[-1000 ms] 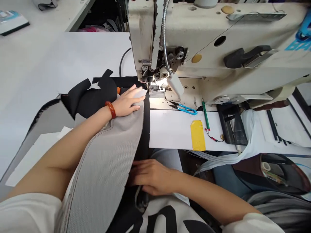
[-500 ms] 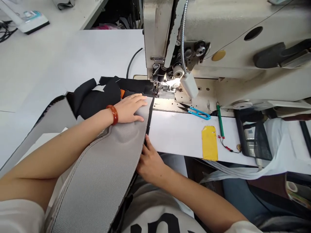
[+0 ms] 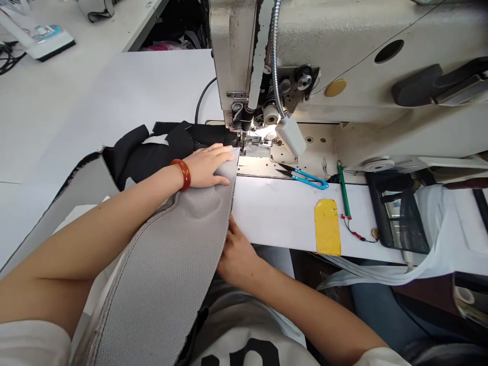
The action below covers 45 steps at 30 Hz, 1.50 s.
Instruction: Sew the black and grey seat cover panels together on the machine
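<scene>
My left hand [image 3: 209,163], with an orange bangle at the wrist, lies flat with fingers stretched on a grey mesh fabric panel [image 3: 168,264], just left of the lit needle area [image 3: 244,140] of a cream sewing machine [image 3: 343,66]. My right hand [image 3: 234,251] sits at the table's front edge, its fingers tucked under the right edge of the grey panel and pinching it together with the black fabric layer beneath. More black fabric [image 3: 152,150] is bunched behind my left hand.
Blue thread snips [image 3: 305,177], a green pen [image 3: 343,188] and a yellow tag [image 3: 327,226] lie on the white table [image 3: 278,213] right of the fabric. A black cable [image 3: 200,99] runs behind the machine. White fabric strips [image 3: 381,269] hang off the front right.
Since a second ago my right hand rose from my lap to the fabric's right edge at the table front. My left hand slid the grey panel slightly toward the needle.
</scene>
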Each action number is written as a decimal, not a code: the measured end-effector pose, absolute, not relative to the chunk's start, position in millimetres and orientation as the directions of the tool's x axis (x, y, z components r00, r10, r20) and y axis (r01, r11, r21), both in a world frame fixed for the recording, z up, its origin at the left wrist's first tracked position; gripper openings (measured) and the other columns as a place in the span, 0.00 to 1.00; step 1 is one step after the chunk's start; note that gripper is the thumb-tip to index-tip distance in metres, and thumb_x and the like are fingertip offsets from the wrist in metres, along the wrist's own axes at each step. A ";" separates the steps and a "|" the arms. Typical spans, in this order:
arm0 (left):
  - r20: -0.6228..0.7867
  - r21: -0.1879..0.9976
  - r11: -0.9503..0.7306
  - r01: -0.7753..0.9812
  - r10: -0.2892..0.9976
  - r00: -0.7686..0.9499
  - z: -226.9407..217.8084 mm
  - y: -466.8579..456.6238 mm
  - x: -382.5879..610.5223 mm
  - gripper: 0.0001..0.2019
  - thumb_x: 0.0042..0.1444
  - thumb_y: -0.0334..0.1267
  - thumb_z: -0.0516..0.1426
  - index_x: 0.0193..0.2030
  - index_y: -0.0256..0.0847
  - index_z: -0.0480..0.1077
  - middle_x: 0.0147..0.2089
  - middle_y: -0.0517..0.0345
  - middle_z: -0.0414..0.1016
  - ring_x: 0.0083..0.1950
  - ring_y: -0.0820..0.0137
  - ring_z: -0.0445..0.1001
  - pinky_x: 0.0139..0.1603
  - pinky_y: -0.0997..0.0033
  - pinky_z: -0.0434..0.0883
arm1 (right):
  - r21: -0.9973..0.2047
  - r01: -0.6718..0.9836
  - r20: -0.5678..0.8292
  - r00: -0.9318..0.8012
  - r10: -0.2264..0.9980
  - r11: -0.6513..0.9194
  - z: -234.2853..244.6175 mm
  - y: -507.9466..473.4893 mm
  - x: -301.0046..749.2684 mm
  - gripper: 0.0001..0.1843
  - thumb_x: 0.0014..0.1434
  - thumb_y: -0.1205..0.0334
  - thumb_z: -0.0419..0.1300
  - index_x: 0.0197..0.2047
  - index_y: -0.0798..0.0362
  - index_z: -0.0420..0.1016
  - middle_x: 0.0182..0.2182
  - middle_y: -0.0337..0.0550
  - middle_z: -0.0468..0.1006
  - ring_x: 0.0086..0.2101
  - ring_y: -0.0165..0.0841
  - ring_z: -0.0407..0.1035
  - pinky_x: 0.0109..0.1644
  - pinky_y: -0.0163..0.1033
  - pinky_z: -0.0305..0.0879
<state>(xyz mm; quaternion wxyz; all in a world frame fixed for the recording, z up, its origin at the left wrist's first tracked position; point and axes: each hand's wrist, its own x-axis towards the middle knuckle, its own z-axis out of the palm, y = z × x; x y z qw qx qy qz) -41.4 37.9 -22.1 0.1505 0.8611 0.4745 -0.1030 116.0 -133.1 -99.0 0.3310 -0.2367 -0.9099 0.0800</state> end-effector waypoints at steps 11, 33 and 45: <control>-0.320 0.113 -0.557 0.823 0.764 0.561 -22.2 66.4 -29.8 0.36 0.55 0.57 0.57 0.67 0.43 0.60 0.73 0.52 0.54 0.73 0.52 0.50 0.71 0.48 0.57 | -0.337 0.376 0.399 -0.773 0.493 0.863 -85.9 -106.0 135.8 0.11 0.59 0.69 0.58 0.32 0.51 0.82 0.32 0.45 0.80 0.43 0.42 0.68 0.67 0.68 0.47; -0.313 -0.035 -0.652 0.758 0.727 0.611 -10.0 29.3 -25.1 0.32 0.58 0.59 0.55 0.66 0.48 0.63 0.70 0.53 0.62 0.71 0.58 0.57 0.73 0.47 0.42 | -0.358 0.144 0.520 -0.790 0.325 0.923 -79.1 -176.7 124.2 0.12 0.49 0.77 0.57 0.20 0.53 0.71 0.17 0.39 0.72 0.22 0.31 0.63 0.36 0.42 0.66; -0.245 -0.252 -0.650 0.716 0.759 0.603 -11.9 46.6 -4.8 0.21 0.63 0.53 0.51 0.50 0.42 0.73 0.51 0.47 0.75 0.55 0.55 0.71 0.65 0.49 0.54 | -0.334 0.195 0.478 -0.808 0.344 0.922 -82.7 -136.6 128.7 0.11 0.47 0.77 0.59 0.21 0.53 0.74 0.18 0.40 0.76 0.23 0.33 0.69 0.26 0.37 0.56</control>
